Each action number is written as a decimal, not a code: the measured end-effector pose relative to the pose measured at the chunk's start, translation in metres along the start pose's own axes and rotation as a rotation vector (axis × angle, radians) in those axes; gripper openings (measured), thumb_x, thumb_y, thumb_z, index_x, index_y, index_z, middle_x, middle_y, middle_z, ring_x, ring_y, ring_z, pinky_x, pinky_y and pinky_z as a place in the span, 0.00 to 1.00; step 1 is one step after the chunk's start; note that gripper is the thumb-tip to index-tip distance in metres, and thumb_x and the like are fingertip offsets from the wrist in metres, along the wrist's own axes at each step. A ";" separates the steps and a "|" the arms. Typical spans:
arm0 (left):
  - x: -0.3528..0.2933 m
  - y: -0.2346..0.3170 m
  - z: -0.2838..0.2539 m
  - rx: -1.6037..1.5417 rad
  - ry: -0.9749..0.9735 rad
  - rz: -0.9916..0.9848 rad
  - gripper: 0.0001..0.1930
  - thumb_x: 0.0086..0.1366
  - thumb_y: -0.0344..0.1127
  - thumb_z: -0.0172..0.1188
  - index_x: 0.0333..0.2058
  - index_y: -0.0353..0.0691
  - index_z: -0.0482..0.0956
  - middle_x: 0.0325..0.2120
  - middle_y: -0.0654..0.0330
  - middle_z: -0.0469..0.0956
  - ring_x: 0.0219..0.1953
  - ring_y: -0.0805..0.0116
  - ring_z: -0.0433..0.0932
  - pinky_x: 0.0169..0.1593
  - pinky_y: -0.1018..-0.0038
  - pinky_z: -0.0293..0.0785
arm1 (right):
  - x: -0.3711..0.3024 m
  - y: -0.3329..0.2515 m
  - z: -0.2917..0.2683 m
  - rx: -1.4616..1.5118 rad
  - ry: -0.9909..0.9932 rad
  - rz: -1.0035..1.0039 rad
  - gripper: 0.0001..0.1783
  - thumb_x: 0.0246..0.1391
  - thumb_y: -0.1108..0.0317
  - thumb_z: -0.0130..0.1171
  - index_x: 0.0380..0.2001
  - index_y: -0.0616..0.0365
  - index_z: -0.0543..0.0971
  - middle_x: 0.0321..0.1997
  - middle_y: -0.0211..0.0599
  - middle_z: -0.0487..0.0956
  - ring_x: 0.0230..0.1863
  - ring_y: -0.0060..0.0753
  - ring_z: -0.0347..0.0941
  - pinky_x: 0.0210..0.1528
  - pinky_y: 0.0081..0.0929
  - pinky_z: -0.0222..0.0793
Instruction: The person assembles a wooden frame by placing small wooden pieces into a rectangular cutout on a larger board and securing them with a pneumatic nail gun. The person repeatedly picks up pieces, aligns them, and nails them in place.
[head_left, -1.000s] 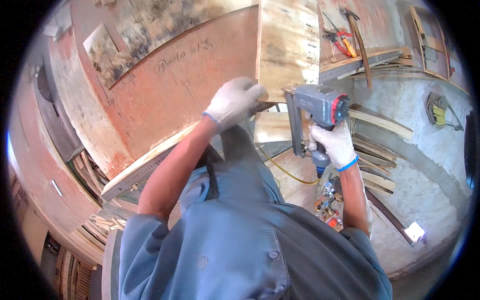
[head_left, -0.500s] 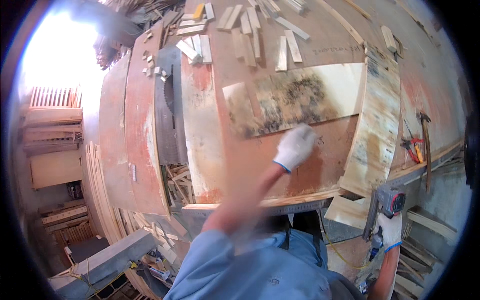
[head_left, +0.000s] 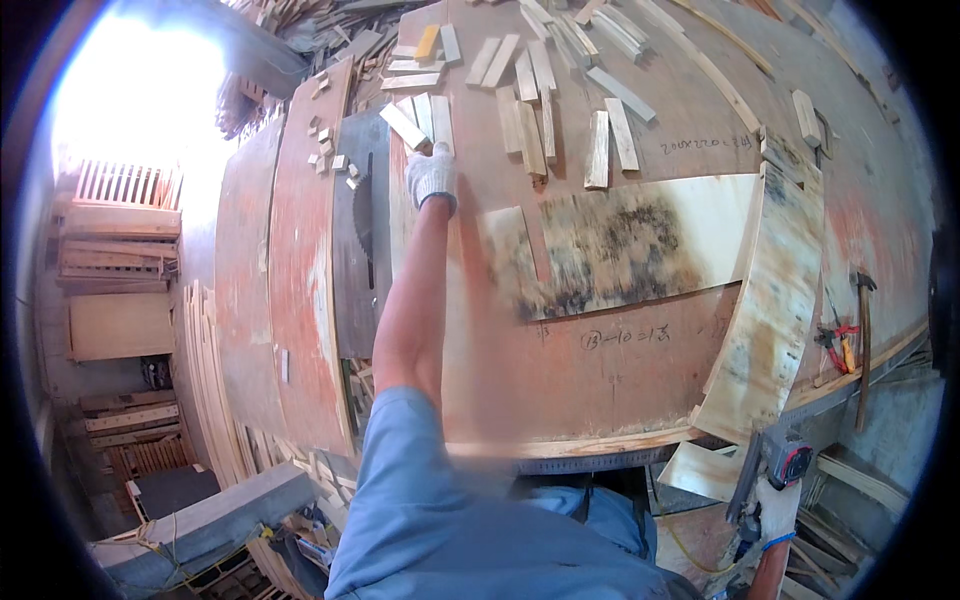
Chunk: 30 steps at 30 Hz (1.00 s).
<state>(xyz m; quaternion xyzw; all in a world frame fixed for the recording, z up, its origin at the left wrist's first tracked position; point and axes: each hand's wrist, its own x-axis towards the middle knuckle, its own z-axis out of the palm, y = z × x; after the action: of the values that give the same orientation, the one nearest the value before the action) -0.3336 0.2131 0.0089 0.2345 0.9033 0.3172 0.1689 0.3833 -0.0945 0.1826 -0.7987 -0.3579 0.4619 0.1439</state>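
Note:
My left hand (head_left: 432, 178), in a white knitted glove, is stretched forward to a small group of pale wood blocks. Its fingertips are at the near end of a slanting wood block (head_left: 404, 127), fingers apart, and the hand does not appear closed round it. At the lower right, my right hand (head_left: 777, 512), also gloved, grips a nail gun (head_left: 785, 460) with a dark body and a round red-ringed end. The nail gun is beside the table's front edge, near a stained plywood strip (head_left: 755, 330). A second plywood piece (head_left: 640, 235), blackened in patches, lies across the table.
More wood blocks (head_left: 525, 130) are scattered at the far side of the reddish table (head_left: 600, 375). A saw blade (head_left: 362, 225) rises from a slot on the left, near small offcuts (head_left: 325, 140). A hammer (head_left: 863, 350) and pliers (head_left: 832, 345) lie at the right edge.
My left hand has moved forward and left, from over the middle of the table to the pale blocks. My right hand still holds the nail gun; the view has shifted slightly.

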 end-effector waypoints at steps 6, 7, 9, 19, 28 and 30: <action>0.012 0.021 -0.005 0.197 0.263 0.017 0.38 0.64 0.55 0.63 0.68 0.44 0.69 0.58 0.38 0.77 0.62 0.39 0.76 0.63 0.51 0.73 | -0.004 -0.001 0.004 -0.044 0.063 0.005 0.05 0.54 0.79 0.60 0.35 0.61 0.77 0.18 0.31 0.76 0.14 0.27 0.73 0.16 0.30 0.66; 0.021 0.021 -0.008 0.200 0.224 -0.009 0.39 0.63 0.56 0.64 0.69 0.43 0.68 0.59 0.38 0.76 0.62 0.38 0.75 0.63 0.51 0.73 | -0.005 -0.003 0.007 -0.033 0.082 0.025 0.04 0.54 0.79 0.60 0.34 0.61 0.77 0.18 0.31 0.76 0.13 0.27 0.73 0.16 0.30 0.66; 0.032 0.027 -0.008 0.177 0.192 -0.056 0.34 0.62 0.53 0.65 0.63 0.40 0.74 0.59 0.38 0.76 0.63 0.39 0.75 0.64 0.53 0.73 | -0.008 -0.008 0.013 -0.016 0.117 0.048 0.03 0.55 0.79 0.60 0.33 0.62 0.77 0.17 0.31 0.76 0.13 0.27 0.72 0.15 0.30 0.65; 0.008 0.007 0.029 -0.068 0.102 0.874 0.17 0.63 0.32 0.65 0.51 0.39 0.84 0.45 0.46 0.81 0.57 0.46 0.77 0.63 0.57 0.72 | -0.016 -0.014 0.021 -0.053 0.164 0.079 0.06 0.53 0.77 0.62 0.34 0.61 0.76 0.18 0.32 0.76 0.13 0.27 0.72 0.15 0.30 0.65; -0.026 0.030 0.019 0.037 0.075 0.478 0.28 0.67 0.49 0.64 0.58 0.33 0.77 0.50 0.38 0.80 0.55 0.39 0.78 0.59 0.51 0.74 | -0.012 0.011 0.015 -0.166 0.172 0.079 0.18 0.53 0.77 0.63 0.47 0.61 0.72 0.23 0.32 0.76 0.15 0.27 0.72 0.17 0.30 0.67; -0.036 0.038 0.024 0.029 0.175 0.499 0.30 0.66 0.50 0.65 0.58 0.32 0.75 0.50 0.38 0.80 0.54 0.38 0.79 0.58 0.51 0.74 | -0.012 0.015 0.015 -0.162 0.174 0.090 0.20 0.54 0.76 0.63 0.50 0.60 0.71 0.23 0.32 0.76 0.15 0.27 0.72 0.18 0.30 0.68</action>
<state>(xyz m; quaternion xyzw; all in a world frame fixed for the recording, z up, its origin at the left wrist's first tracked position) -0.2810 0.2324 0.0218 0.4243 0.8330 0.3550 0.0034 0.3732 -0.1152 0.1741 -0.8601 -0.3438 0.3664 0.0886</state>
